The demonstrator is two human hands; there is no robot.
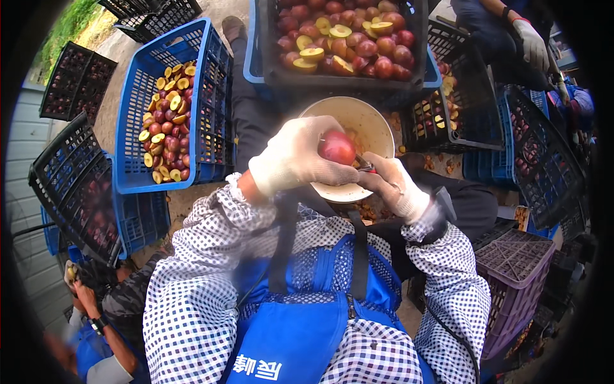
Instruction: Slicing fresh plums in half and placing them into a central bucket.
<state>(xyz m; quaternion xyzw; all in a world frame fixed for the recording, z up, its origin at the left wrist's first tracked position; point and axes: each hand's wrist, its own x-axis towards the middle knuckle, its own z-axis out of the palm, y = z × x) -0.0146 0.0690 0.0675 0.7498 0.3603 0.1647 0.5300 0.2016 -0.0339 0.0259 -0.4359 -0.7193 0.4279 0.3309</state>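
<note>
My left hand, in a whitish glove, is closed around a red plum and holds it over a cream-coloured bucket. In my gloved right hand is a small red-and-black handled tool, its tip against the plum's right side. The exact kind of tool is hidden by the fingers. Inside the bucket, brownish bits cling to the wall. Just beyond it, a black crate holds whole red plums with several cut halves on top.
A blue crate of halved plums stands at the left. Another black crate with cut plums is at the right, and a purple crate lower right. Co-workers show at the edges: a gloved hand upper right, an arm lower left.
</note>
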